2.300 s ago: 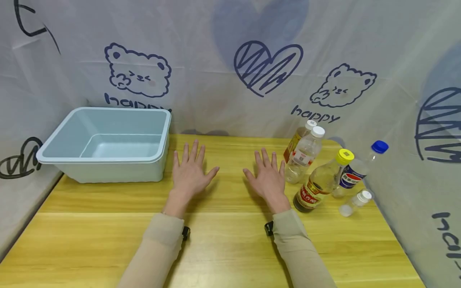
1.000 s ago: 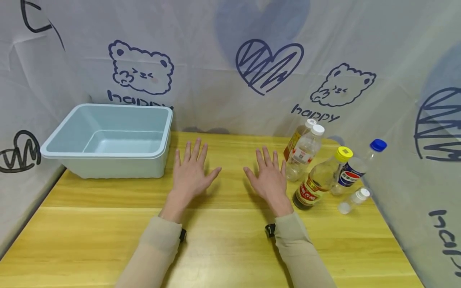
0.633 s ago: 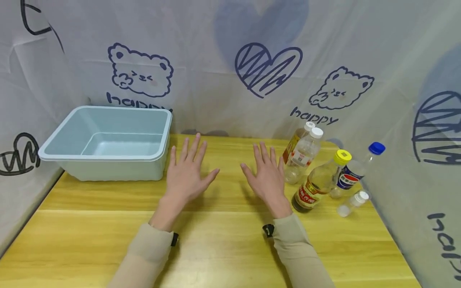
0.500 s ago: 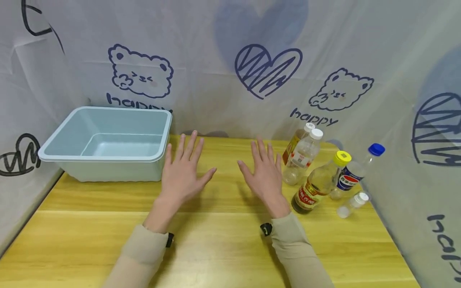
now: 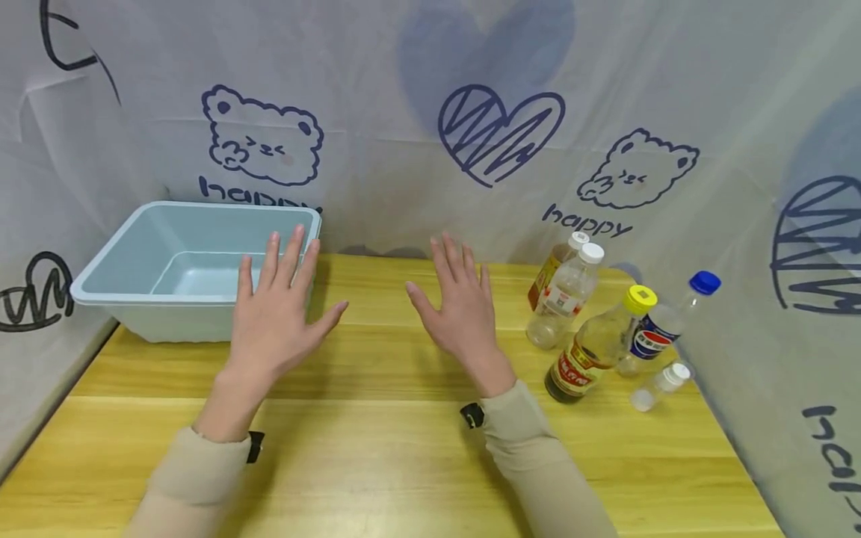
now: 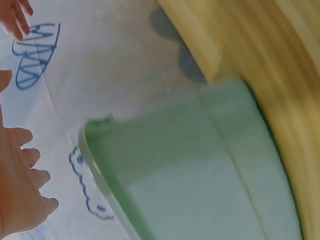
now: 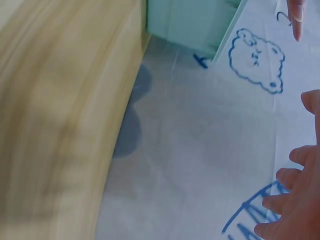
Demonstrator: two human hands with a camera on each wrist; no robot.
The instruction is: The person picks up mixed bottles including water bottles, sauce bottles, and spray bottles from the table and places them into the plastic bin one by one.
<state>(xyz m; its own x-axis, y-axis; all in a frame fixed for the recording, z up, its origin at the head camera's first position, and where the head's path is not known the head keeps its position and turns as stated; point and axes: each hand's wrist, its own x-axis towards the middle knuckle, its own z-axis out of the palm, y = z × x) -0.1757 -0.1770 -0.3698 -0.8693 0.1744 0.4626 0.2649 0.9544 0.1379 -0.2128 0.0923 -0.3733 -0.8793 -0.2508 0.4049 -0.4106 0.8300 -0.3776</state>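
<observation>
My left hand [image 5: 272, 321], fingers spread and straight, hovers in front of the right part of a pale blue-green plastic tub [image 5: 161, 317]. It hides the tub's near right corner in the head view and holds nothing. In the left wrist view the tub's side [image 6: 200, 165] lies beyond the hand. My right hand [image 5: 460, 314] is raised over the middle of the wooden table [image 5: 390, 463], fingers straight, also holding nothing. The right wrist view shows its fingers [image 7: 290, 177] against the wall sheet. Whether either hand touches anything cannot be told for sure; both appear lifted.
On the table's right stand a yellow-capped sauce bottle [image 5: 581, 362], a clear white-capped bottle [image 5: 558, 299], a brown-labelled bottle [image 5: 548, 273], a blue-capped Pepsi bottle [image 5: 652, 340] and a small white-capped bottle [image 5: 659, 387]. A printed sheet [image 5: 377, 149] hangs behind the table.
Both hands were flat near the table's middle. They have lifted and moved left, the left hand farther, to before the tub. The bottles and tub stay in place.
</observation>
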